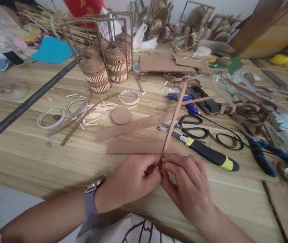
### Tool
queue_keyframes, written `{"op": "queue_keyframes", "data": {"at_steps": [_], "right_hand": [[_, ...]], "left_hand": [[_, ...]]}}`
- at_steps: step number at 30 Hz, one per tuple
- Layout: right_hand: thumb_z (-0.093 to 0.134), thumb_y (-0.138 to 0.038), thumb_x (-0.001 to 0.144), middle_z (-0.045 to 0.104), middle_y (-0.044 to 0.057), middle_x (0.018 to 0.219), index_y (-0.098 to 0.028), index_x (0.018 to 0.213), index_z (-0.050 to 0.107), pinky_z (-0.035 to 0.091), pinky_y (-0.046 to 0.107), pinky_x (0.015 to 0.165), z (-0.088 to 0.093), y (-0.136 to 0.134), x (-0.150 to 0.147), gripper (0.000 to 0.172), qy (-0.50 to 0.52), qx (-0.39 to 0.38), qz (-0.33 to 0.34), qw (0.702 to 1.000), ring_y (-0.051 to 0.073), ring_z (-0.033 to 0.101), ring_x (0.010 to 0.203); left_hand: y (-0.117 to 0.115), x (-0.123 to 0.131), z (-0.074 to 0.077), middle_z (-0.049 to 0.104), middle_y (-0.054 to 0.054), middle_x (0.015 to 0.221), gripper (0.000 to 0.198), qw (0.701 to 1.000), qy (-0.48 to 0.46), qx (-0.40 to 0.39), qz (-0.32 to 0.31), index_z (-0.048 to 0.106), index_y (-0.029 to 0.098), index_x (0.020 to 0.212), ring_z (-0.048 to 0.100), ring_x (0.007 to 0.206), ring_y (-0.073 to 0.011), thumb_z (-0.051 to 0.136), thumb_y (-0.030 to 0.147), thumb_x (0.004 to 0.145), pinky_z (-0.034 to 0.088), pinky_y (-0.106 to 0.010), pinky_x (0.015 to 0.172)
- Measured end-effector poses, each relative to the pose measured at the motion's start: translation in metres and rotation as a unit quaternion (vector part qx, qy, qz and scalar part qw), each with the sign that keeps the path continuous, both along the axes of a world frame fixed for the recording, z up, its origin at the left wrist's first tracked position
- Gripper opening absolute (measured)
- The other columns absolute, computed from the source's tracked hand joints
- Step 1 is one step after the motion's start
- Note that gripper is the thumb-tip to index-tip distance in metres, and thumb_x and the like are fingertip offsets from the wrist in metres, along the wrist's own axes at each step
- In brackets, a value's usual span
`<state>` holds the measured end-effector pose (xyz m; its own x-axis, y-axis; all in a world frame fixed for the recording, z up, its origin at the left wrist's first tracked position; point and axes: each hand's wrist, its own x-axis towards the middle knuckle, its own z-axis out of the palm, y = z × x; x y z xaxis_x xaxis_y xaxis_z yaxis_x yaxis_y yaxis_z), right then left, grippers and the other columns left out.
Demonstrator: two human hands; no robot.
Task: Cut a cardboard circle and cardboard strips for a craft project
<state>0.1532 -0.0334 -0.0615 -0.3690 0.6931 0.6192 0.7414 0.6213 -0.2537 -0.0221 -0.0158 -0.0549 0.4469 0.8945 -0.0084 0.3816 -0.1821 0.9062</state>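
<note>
Both my hands meet near the table's front edge, fingertips pinched on the lower end of a narrow cardboard strip point(174, 119). The strip slants up and away to the right, its corrugated edge showing. My left hand point(136, 173), with a watch on the wrist, is closed at the strip's end. My right hand point(186, 179) pinches it from the other side; the very tip is hidden by the fingers. Just beyond lie a wider flat cardboard strip point(134, 147), a second one point(139, 125) and a cardboard disc point(121, 115).
A utility knife point(207, 152), black-handled scissors point(194, 131), a blue glue gun point(191, 106), a phone point(204, 99) and pliers point(262, 152) lie at right. Tape rings point(51, 118) and small sticks point(98, 113) lie left. Lidded stick canisters in frames point(95, 74) stand behind.
</note>
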Motion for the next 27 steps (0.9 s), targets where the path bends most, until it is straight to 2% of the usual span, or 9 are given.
{"op": "queue_keyframes", "data": {"at_steps": [8,16,21,23,27], "right_hand": [[0.052,-0.006,0.092,0.074,0.001,0.088,-0.027,0.095,0.048,0.042,0.037,0.080,0.003,0.004,0.000,0.022,0.018,-0.019,0.022,0.999,0.017,0.070,0.078],[0.053,-0.010,0.090,0.070,0.000,0.085,-0.026,0.090,0.050,0.050,0.030,0.073,0.005,0.009,0.009,0.016,0.069,-0.096,0.056,0.991,0.017,0.068,0.080],[0.055,-0.011,0.088,0.070,-0.002,0.084,-0.027,0.085,0.053,0.051,0.026,0.067,0.006,0.011,0.013,0.016,0.113,-0.145,0.060,0.981,0.016,0.069,0.078],[0.055,-0.011,0.089,0.070,-0.001,0.084,-0.027,0.086,0.054,0.052,0.026,0.066,0.006,0.011,0.013,0.016,0.118,-0.139,0.061,0.981,0.016,0.070,0.078],[0.063,-0.015,0.091,0.074,0.003,0.092,-0.025,0.101,0.061,0.054,0.034,0.077,0.005,0.009,0.012,0.014,0.091,-0.069,0.068,0.991,0.019,0.071,0.085]], "left_hand": [[-0.001,-0.001,0.000,0.039,0.008,0.057,0.023,1.000,-0.011,0.016,-0.007,0.040,0.020,0.063,0.036,0.052,-0.0079,0.052,0.016,0.082,0.023,-0.024,0.051],[-0.001,-0.004,-0.006,0.038,0.009,0.057,0.023,0.998,-0.028,0.055,-0.027,0.039,0.019,0.064,0.035,0.053,-0.0065,0.053,0.011,0.080,0.024,-0.020,0.052],[0.000,-0.005,-0.004,0.040,0.008,0.058,0.020,0.997,-0.038,0.038,-0.046,0.041,0.019,0.065,0.036,0.054,-0.0062,0.051,0.012,0.081,0.024,-0.019,0.053],[0.000,-0.005,-0.002,0.039,0.008,0.057,0.021,0.998,-0.035,0.031,-0.042,0.040,0.019,0.065,0.035,0.053,-0.0066,0.051,0.014,0.082,0.024,-0.020,0.052],[-0.001,-0.005,0.000,0.039,0.008,0.058,0.021,0.999,-0.012,0.031,-0.024,0.041,0.020,0.066,0.036,0.052,-0.0080,0.048,0.018,0.085,0.024,-0.021,0.051]]}}
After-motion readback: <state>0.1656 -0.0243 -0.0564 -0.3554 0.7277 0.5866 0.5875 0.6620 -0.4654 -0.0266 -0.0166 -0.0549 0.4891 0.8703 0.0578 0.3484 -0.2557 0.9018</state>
